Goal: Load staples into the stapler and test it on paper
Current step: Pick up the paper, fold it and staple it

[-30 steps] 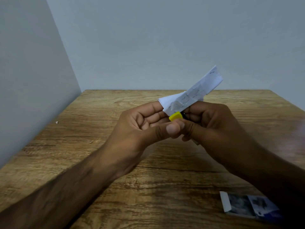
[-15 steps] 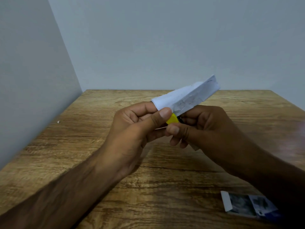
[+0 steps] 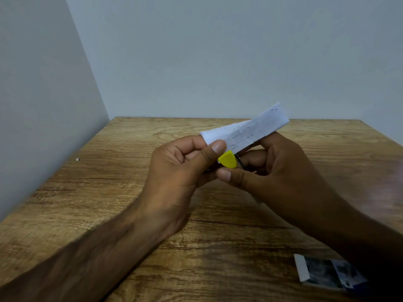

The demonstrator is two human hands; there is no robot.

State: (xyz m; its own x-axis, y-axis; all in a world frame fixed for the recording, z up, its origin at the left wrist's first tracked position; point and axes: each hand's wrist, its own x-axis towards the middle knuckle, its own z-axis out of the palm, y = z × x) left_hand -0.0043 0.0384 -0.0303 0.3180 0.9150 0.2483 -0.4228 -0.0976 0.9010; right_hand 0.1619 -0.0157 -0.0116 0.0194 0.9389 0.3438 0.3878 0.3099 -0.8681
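Observation:
A folded white strip of paper (image 3: 248, 130) with several staples in it slants up to the right above the table. My left hand (image 3: 181, 168) pinches its near-left end between thumb and forefinger. My right hand (image 3: 272, 168) is wrapped around a small stapler (image 3: 228, 159); only its yellow tip and a bit of metal show, just under the paper's lower edge. The rest of the stapler is hidden in my fingers. Whether the paper sits inside the stapler's jaws cannot be made out.
A wooden table (image 3: 109, 192) fills the lower view, with grey walls on the left and at the back. A small open staple box (image 3: 327, 274) lies at the front right, partly under my right forearm.
The paper has tilted from steeply upright to a flatter slant. My left thumb has moved up onto its near end, and more of the stapler's yellow tip shows.

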